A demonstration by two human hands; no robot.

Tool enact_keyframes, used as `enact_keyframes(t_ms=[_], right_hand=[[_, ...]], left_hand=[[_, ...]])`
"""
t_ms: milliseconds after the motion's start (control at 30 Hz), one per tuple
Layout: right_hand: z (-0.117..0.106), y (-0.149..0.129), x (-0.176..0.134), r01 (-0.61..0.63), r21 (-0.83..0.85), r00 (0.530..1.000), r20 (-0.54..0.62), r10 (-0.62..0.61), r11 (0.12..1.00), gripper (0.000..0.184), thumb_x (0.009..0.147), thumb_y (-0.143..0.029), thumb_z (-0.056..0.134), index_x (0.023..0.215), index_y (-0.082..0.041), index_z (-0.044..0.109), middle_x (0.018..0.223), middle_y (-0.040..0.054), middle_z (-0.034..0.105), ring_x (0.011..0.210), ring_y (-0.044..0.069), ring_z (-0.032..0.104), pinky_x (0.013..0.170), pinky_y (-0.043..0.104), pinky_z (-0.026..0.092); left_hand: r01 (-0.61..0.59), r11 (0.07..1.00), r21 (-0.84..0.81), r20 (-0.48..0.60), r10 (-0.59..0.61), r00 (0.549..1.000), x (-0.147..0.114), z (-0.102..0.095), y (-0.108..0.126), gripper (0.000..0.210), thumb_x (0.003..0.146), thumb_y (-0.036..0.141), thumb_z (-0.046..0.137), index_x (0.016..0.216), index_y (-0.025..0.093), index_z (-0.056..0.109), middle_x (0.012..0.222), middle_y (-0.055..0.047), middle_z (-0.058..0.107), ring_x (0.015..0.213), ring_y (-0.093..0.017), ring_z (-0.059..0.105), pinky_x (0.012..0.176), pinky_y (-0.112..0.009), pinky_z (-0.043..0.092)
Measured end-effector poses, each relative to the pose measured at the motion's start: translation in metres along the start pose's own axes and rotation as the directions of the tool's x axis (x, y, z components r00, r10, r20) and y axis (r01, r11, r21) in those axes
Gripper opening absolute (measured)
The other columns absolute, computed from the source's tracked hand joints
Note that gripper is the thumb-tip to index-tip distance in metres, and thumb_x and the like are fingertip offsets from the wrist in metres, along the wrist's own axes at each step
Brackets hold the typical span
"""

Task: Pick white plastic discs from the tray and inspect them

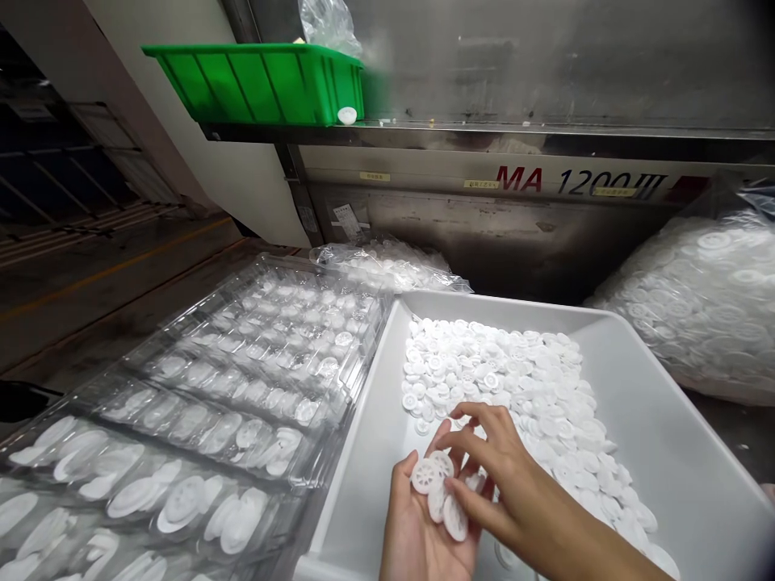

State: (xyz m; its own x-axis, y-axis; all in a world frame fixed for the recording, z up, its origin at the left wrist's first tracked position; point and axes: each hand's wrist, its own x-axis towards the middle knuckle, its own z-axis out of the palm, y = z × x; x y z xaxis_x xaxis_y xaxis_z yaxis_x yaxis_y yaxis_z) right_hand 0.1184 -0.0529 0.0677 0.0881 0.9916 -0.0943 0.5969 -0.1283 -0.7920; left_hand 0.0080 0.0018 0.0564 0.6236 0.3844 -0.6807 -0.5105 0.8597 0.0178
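Observation:
Palm up over the tub's near part, my left hand (412,528) is cupped round several small white plastic wheels (427,476) with spoked centres. My right hand (496,464) is curled over the same palm from the right. Its thumb touches the wheels, and more white pieces show between its thumb and bent fingers, partly hidden. Both hands are above a light grey plastic tub (357,484). Inside it, a spread of loose white wheels (484,363) covers the back and right side of the floor.
Left of the tub, clear plastic compartment trays (224,387) hold rows of white wheels. Clear bags of white pieces lie behind (393,266) and at the right (708,298). A green bin (254,85) rests on the machine's ledge (484,133), beside one white piece (347,115).

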Motion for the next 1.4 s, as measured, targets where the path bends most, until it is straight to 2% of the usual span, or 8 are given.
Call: enact_keyframes(t_ms=[133, 300, 467, 600, 833, 1000, 1233, 1400], right_hand=[[0.008, 0.009, 0.005, -0.084, 0.113, 0.994, -0.057, 0.091, 0.99, 0.008, 0.087, -0.022, 0.047, 0.085, -0.025, 0.053, 0.117, 0.0025, 0.04, 0.107, 0.02, 0.044, 0.082, 0.036, 0.048], [0.007, 0.015, 0.007, -0.138, 0.201, 0.98, -0.115, 0.164, 0.97, 0.01, 0.091, -0.031, 0.041, 0.089, -0.027, 0.051, 0.108, 0.0022, 0.046, 0.102, 0.019, 0.046, 0.084, 0.036, 0.048], [-0.009, 0.02, -0.002, -0.116, 0.211, 0.992, -0.016, 0.122, 0.971, 0.018, 0.088, -0.034, 0.051, 0.105, -0.034, 0.046, 0.121, 0.0005, 0.041, 0.108, 0.018, 0.047, 0.087, 0.033, 0.048], [-0.013, 0.025, -0.005, -0.123, 0.146, 0.992, 0.045, 0.118, 0.982, 0.013, 0.083, -0.025, 0.056, 0.094, -0.032, 0.051, 0.126, -0.0007, 0.037, 0.123, 0.019, 0.036, 0.092, 0.031, 0.046], [-0.007, 0.027, 0.0, -0.112, 0.174, 0.993, -0.024, 0.118, 0.978, 0.002, 0.086, -0.027, 0.052, 0.085, -0.027, 0.051, 0.116, 0.0001, 0.047, 0.104, 0.015, 0.05, 0.088, 0.031, 0.048], [-0.008, 0.029, 0.001, -0.129, 0.132, 0.988, -0.07, 0.139, 0.983, 0.004, 0.088, -0.03, 0.048, 0.088, -0.028, 0.051, 0.115, 0.002, 0.047, 0.101, 0.018, 0.05, 0.086, 0.035, 0.048], [-0.004, 0.023, -0.002, -0.086, 0.166, 0.995, -0.039, 0.094, 0.982, 0.023, 0.089, -0.032, 0.048, 0.111, -0.035, 0.044, 0.125, 0.0028, 0.036, 0.108, 0.019, 0.047, 0.087, 0.033, 0.049], [0.005, 0.019, 0.0, -0.12, 0.244, 0.99, -0.038, 0.133, 0.962, 0.019, 0.088, -0.027, 0.048, 0.105, -0.034, 0.048, 0.118, 0.0015, 0.039, 0.095, 0.016, 0.05, 0.079, 0.032, 0.05]], left_hand=[[0.042, 0.998, 0.037, 0.008, -0.042, 0.999, 0.002, 0.002, 0.0, 0.056, 0.088, 0.027, 0.037, 0.14, 0.013, 0.021, 0.106, -0.013, 0.067, 0.108, -0.025, 0.058, 0.095, -0.039, 0.04], [0.053, 0.998, 0.021, 0.071, -0.054, 0.996, 0.003, 0.003, 0.001, 0.06, 0.09, 0.031, 0.032, 0.142, 0.011, 0.011, 0.111, -0.017, 0.066, 0.112, -0.026, 0.056, 0.097, -0.041, 0.038], [-0.006, 1.0, 0.031, 0.06, 0.004, 0.998, 0.004, -0.002, 0.004, 0.058, 0.088, 0.032, 0.038, 0.14, 0.014, 0.022, 0.113, -0.017, 0.065, 0.109, -0.028, 0.057, 0.097, -0.041, 0.039], [-0.061, 0.997, 0.041, 0.024, 0.06, 0.998, 0.001, 0.002, 0.005, 0.049, 0.09, 0.028, 0.035, 0.136, 0.011, 0.031, 0.114, -0.019, 0.064, 0.109, -0.025, 0.058, 0.096, -0.039, 0.041], [-0.003, 0.999, 0.034, 0.047, 0.002, 0.999, 0.003, 0.002, 0.008, 0.055, 0.089, 0.022, 0.034, 0.141, 0.013, 0.017, 0.115, -0.018, 0.064, 0.111, -0.026, 0.056, 0.095, -0.041, 0.042], [0.022, 1.0, 0.014, 0.108, -0.023, 0.994, 0.003, -0.003, 0.007, 0.053, 0.089, 0.02, 0.037, 0.139, 0.011, 0.022, 0.114, -0.017, 0.064, 0.111, -0.026, 0.056, 0.1, -0.041, 0.039], [0.007, 0.997, 0.073, -0.01, -0.006, 1.0, -0.001, 0.007, 0.006, 0.052, 0.087, 0.024, 0.044, 0.135, 0.009, 0.029, 0.104, -0.017, 0.068, 0.106, -0.026, 0.06, 0.096, -0.041, 0.043], [0.031, 0.994, 0.106, 0.022, -0.034, 0.999, 0.0, 0.007, 0.003, 0.052, 0.087, 0.024, 0.043, 0.135, 0.008, 0.03, 0.103, -0.018, 0.068, 0.113, -0.027, 0.055, 0.097, -0.045, 0.041]])
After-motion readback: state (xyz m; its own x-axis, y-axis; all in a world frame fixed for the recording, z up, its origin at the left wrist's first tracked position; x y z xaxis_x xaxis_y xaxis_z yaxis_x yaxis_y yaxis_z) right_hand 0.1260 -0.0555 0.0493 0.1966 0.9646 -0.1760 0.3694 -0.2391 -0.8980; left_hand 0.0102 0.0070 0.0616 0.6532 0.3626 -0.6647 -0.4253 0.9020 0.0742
